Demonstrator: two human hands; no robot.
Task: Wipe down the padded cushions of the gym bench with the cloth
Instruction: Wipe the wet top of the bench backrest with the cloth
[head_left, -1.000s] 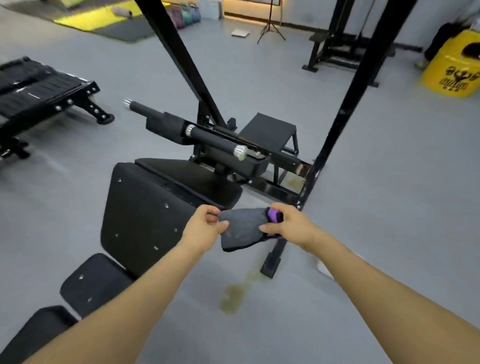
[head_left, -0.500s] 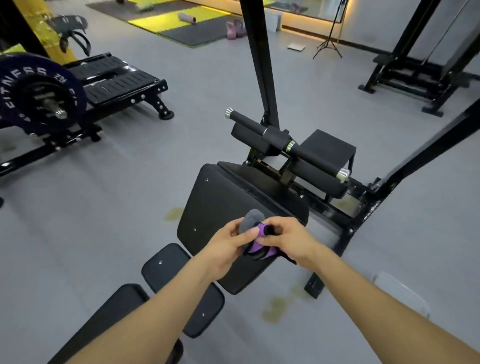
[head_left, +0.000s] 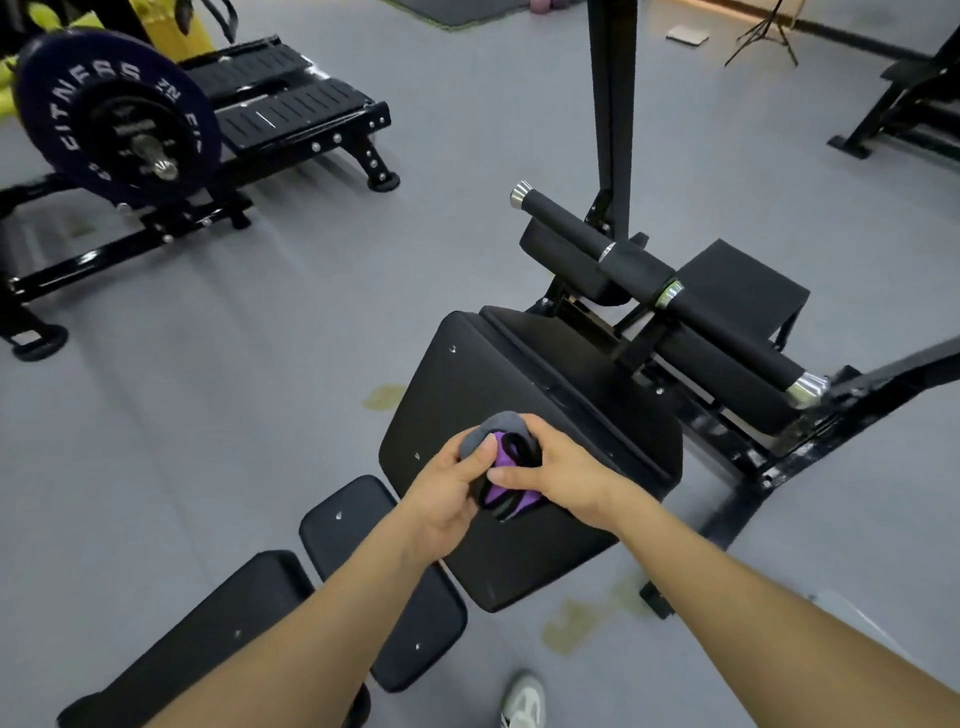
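Grey-and-purple cloth (head_left: 506, 457) bunched between both hands above the big pad (head_left: 524, 410), apparently clear of its vinyl. Step in hand, by the look of it: folding the cloth ready; no wiping begun. Next move calls for lowering it flat onto the pad and sweeping across. Left hand (head_left: 452, 488) curled round the cloth from below, thumb on top; right hand (head_left: 558, 475) pinching its purple edge.

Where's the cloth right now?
In the head view, the cloth is bunched between the left hand and the right hand, in front of the large bench cushion, near frame centre.
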